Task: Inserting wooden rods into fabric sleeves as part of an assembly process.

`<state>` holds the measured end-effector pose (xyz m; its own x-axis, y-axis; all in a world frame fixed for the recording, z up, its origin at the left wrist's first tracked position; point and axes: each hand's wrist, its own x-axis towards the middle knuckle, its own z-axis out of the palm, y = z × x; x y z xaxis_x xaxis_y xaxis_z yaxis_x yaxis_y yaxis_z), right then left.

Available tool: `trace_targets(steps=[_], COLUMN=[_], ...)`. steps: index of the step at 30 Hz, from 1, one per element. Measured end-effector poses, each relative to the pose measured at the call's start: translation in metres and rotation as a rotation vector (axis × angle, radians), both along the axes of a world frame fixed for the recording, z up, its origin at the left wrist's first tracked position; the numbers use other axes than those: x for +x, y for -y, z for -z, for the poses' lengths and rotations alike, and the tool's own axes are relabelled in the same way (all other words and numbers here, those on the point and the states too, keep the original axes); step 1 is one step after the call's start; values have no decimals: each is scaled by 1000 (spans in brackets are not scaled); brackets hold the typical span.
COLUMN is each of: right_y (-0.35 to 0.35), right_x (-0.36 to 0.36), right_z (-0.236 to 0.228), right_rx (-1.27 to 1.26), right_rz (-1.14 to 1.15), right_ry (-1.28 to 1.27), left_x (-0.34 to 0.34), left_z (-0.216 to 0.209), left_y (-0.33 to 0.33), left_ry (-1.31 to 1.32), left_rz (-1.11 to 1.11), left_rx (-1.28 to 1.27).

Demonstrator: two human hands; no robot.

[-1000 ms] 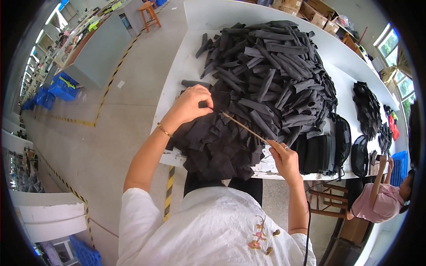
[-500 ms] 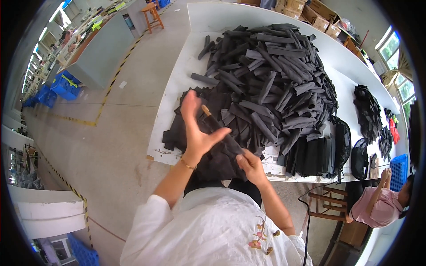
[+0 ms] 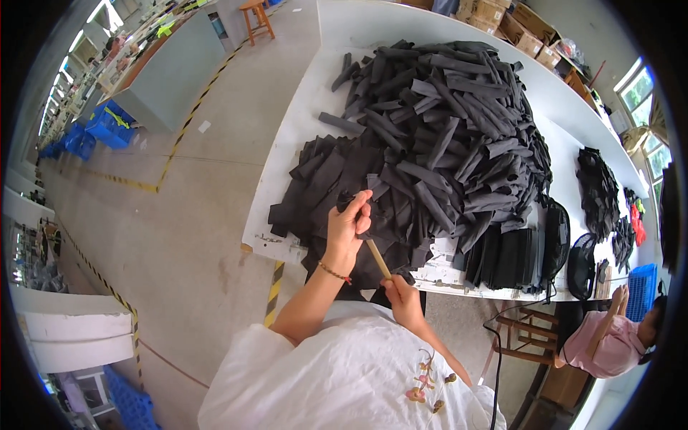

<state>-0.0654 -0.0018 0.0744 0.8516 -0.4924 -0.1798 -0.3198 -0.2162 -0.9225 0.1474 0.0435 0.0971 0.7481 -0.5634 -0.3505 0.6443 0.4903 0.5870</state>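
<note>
Between my hands runs a slim wooden stick, its bare light-coloured length tilted from upper left to lower right. My left hand is closed around a black fabric tube at the upper end of the stick. Lower down, my right hand grips the stick's near end, with a bit of dark cloth beside the fingers. Under and beyond my left hand lie flat dark fabric pieces on the white table. A large heap of rolled black fabric tubes rises behind and to the right.
Neatly stacked black pieces and black mesh-like items stand along the table's right front. Farther right is another dark pile. A person in pink sits at right, near a wooden stool and a blue basket.
My left hand has gone from spread to closed on the fabric tube. More of the stick is bare between my hands, and my right hand is lower, nearer my body.
</note>
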Motion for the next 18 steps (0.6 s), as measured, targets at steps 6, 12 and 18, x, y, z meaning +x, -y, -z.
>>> trace_targets(steps=[6,12,18], right_y=[-1,23,88], right_x=[-83,-60,0], right_z=[19,-13,30], right_rx=[15,50,-136], right_rz=[-61,79,310], right_ry=[-127,-51,64], left_x=[54,64,26], left_z=[-35,-30,16], left_y=[-8,3,2], left_ry=[163,179,278], left_rz=[-320,-288,-300], left_rx=[2,31,279])
